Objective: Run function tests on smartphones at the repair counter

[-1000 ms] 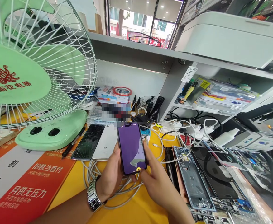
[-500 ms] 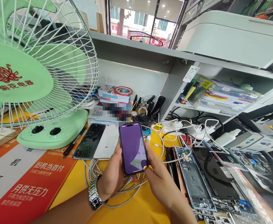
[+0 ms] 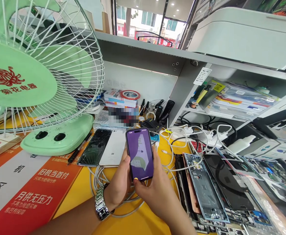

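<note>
Your right hand's thumb has crossed to the phone's lower left. Left hand and right fingers grip opposite edges; screen lit above thumb, what remains unclear.

Table: yellow surface, showing at the near middle and in patches between the things.
Left side: a printed sheet in orange, white and red; the base of a green fan and a small white box sit over it, a black pen at its right edge.
Middle: a cracked black phone beside a white phone, loose coils of white cable just nearer.
Right side: stacked phone frames and a dark screen; white chargers farther back.
Shelf top: a big white machine.
Shelf compartment: plastic-covered papers, piled up.
</note>
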`<state>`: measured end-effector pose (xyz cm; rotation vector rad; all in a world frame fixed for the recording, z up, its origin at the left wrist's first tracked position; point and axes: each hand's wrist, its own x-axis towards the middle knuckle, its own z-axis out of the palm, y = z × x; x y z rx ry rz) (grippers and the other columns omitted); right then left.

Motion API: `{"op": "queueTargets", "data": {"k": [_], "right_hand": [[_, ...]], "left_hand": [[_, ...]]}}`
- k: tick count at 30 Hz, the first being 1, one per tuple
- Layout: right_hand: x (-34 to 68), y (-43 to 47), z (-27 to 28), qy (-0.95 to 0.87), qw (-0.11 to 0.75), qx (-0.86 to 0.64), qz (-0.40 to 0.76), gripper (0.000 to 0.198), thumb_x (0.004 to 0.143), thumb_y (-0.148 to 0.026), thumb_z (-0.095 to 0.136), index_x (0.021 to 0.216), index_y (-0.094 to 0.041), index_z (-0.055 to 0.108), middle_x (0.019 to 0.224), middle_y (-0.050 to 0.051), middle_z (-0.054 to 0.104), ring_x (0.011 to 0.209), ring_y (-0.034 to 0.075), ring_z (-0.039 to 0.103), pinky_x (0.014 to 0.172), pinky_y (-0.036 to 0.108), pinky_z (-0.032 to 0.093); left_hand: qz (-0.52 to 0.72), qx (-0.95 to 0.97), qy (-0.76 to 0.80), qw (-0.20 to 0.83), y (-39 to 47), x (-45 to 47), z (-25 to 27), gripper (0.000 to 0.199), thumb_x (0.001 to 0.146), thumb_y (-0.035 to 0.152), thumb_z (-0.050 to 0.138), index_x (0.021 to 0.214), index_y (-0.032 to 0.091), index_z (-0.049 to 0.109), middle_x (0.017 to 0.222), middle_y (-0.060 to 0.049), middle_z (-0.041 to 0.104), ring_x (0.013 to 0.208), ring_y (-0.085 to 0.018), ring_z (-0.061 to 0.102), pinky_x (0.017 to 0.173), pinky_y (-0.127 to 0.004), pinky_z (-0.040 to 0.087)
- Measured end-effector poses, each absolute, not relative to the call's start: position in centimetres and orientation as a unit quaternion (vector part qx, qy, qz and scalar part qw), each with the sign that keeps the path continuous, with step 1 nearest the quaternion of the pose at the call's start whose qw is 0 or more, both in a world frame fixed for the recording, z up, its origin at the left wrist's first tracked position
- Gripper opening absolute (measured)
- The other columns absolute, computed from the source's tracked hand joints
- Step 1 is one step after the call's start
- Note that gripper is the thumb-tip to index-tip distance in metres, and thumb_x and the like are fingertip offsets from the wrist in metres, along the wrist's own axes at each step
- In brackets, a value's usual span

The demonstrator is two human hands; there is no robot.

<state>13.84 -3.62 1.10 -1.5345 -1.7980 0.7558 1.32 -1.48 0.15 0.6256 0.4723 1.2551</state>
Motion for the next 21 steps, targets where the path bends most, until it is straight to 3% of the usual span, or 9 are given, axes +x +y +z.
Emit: {"op": "queueTargets", "data": {"k": [6,9,11,13,18,21], "right_hand": [[14.5,-3.6,1.7,-0.680,0.343,-0.558,0.330,0.090,0.077,-0.012,0.055,0.156,-0.017,0.012,0.154,0.015,0.038,0.140,0.027,0.040,0.111,0.043,0.040],[15.2,-3.6,2.1,-0.674,0.361,-0.537,0.357,0.082,0.078,-0.009,0.050,0.155,-0.019,0.022,0.151,0.011,0.044,0.138,0.025,0.043,0.107,0.039,0.044],[15.6,-3.5,2.2,-0.666,0.378,-0.528,0.366,0.079,0.078,-0.007,0.049,0.153,-0.021,0.029,0.147,0.009,0.050,0.135,0.024,0.047,0.105,0.038,0.046],[15.9,-3.5,2.3,-0.658,0.395,-0.521,0.374,0.076,0.078,-0.006,0.048,0.151,-0.023,0.035,0.142,0.007,0.055,0.129,0.023,0.053,0.102,0.037,0.049],[16.0,-3.1,2.5,-0.623,0.433,-0.496,0.423,0.067,0.079,-0.004,0.045,0.143,-0.023,0.047,0.137,0.006,0.060,0.120,0.020,0.058,0.095,0.031,0.050],[16.0,-2.9,2.7,-0.598,0.442,-0.487,0.458,0.055,0.081,-0.005,0.045,0.133,-0.019,0.054,0.120,0.007,0.068,0.101,0.017,0.064,0.088,0.028,0.050]], "left_hand": [[0.576,0.293,0.220,0.730,-1.5,1.3,0.3,0.052,0.096,0.047,0.045,0.144,0.027,0.044,0.133,-0.005,0.061,0.125,-0.024,0.052,0.103,-0.036,0.044],[0.550,0.311,0.230,0.740,-1.6,1.1,0.3,0.052,0.095,0.051,0.044,0.142,0.028,0.044,0.126,-0.007,0.063,0.110,-0.026,0.061,0.078,-0.034,0.056],[0.526,0.329,0.245,0.745,-1.6,0.9,0.4,0.053,0.094,0.054,0.043,0.140,0.029,0.043,0.117,-0.008,0.066,0.092,-0.026,0.065,0.056,-0.031,0.056],[0.512,0.335,0.261,0.746,-1.5,0.8,0.5,0.052,0.093,0.056,0.041,0.138,0.028,0.043,0.109,-0.009,0.066,0.081,-0.025,0.065,0.046,-0.029,0.054],[0.507,0.340,0.258,0.749,-1.4,0.8,0.5,0.054,0.095,0.054,0.037,0.143,0.030,0.036,0.108,-0.009,0.064,0.079,-0.023,0.062,0.045,-0.028,0.055],[0.498,0.348,0.249,0.754,-1.4,0.9,0.3,0.052,0.096,0.052,0.034,0.143,0.030,0.037,0.110,-0.009,0.062,0.078,-0.022,0.061,0.045,-0.027,0.055]]}}
